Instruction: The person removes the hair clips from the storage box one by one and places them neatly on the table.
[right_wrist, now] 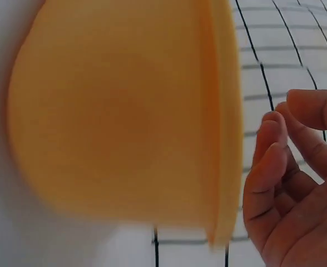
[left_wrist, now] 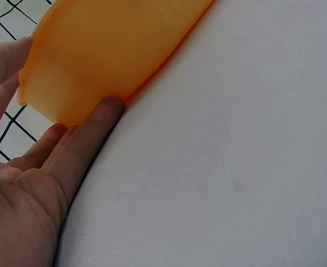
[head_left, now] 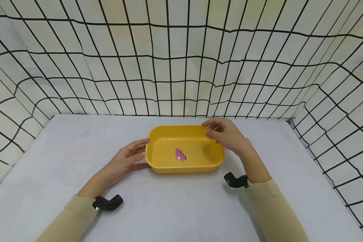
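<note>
A yellow rectangular tray (head_left: 184,169) stands on the white table, with a few pink snap hair clips (head_left: 180,154) lying together inside it. At the tray's left end is my left hand (head_left: 125,161); its fingertips touch the wall and rim, and the left wrist view shows one finger (left_wrist: 91,139) low along the tray's side. Over the right end hovers my right hand (head_left: 227,134), fingers loosely bent. In the right wrist view no object shows between those fingers (right_wrist: 266,172), which are apart from the tray's rim (right_wrist: 227,128).
Something pink (head_left: 249,141) lies on the table, partly hidden behind the right wrist. A black wire grid (head_left: 169,57) backed with white sheeting closes off the table's back and sides. Each wrist carries a small black camera (head_left: 108,203).
</note>
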Demonstrator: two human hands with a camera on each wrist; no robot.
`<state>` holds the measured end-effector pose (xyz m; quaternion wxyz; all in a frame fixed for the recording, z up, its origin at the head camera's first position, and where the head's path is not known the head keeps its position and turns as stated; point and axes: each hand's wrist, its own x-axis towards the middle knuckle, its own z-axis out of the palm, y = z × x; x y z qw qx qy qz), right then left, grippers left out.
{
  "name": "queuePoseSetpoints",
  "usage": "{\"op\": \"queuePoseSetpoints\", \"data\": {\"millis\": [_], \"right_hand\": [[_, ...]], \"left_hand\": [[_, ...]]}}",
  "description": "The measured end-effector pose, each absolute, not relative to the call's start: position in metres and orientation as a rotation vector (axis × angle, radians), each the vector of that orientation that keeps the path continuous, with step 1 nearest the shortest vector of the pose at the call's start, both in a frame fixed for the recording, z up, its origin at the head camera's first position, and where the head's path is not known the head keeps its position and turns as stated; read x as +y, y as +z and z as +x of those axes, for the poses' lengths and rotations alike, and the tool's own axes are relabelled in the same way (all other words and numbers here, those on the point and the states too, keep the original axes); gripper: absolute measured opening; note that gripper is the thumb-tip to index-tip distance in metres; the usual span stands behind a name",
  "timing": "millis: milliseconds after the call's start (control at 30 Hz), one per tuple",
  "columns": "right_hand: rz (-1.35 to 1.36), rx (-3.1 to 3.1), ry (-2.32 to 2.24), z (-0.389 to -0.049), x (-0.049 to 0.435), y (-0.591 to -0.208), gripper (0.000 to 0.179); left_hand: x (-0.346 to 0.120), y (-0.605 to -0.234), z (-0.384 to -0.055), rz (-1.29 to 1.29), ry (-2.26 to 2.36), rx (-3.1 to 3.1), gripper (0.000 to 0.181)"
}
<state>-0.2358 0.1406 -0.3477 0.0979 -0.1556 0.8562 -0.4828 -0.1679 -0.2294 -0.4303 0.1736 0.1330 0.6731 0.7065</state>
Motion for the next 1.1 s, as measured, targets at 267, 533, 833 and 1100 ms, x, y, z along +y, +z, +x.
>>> {"op": "queuePoseSetpoints", "data": {"millis": [267, 533, 833, 1100], "right_hand": [[-0.599, 2.618, -1.031, -0.221, 0.080, -0.356, 0.027], [-0.539, 2.707, -0.831, -0.216, 0.062, -0.383, 0.023], [-0.550, 2.723, -0.719, -0.216, 0.060, -0.392, 0.022], [-0.570, 2.677, -0.773, -0.216, 0.058, -0.392, 0.008]], "left_hand": [[-0.231, -0.432, -0.168, 0.368, 2.013, 1.895, 0.054], [-0.229, -0.433, -0.168, 0.383, 2.013, 1.891, 0.055], [-0.228, -0.429, -0.167, 0.386, 2.013, 1.891, 0.055], [-0.230, -0.428, -0.166, 0.358, 2.010, 1.904, 0.055]]}}
